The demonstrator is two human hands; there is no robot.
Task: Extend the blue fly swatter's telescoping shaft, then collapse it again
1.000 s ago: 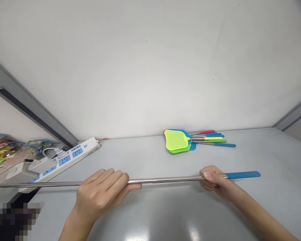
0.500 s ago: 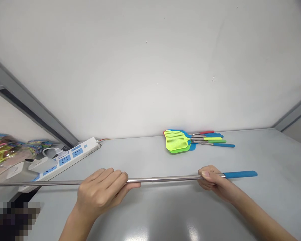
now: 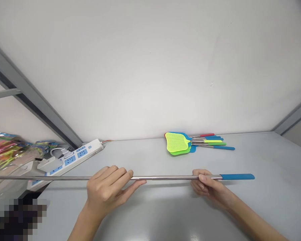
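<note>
The left hand [image 3: 109, 187] grips a telescopic metal rod [image 3: 165, 177] from above, the right hand [image 3: 205, 184] holding it just left of its blue handle [image 3: 237, 176]. The rod spans left to right above the table [image 3: 263, 157], nearer than the piled fly swatters [image 3: 177, 142].

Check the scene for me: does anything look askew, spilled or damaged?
Nothing serious stands out. The held rod looks straight, though its far end runs out of frame at left. Only small marks, possibly chips, spoil the wall above the swatters.

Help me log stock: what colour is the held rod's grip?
The grip is blue, clearest in the head view.
</note>
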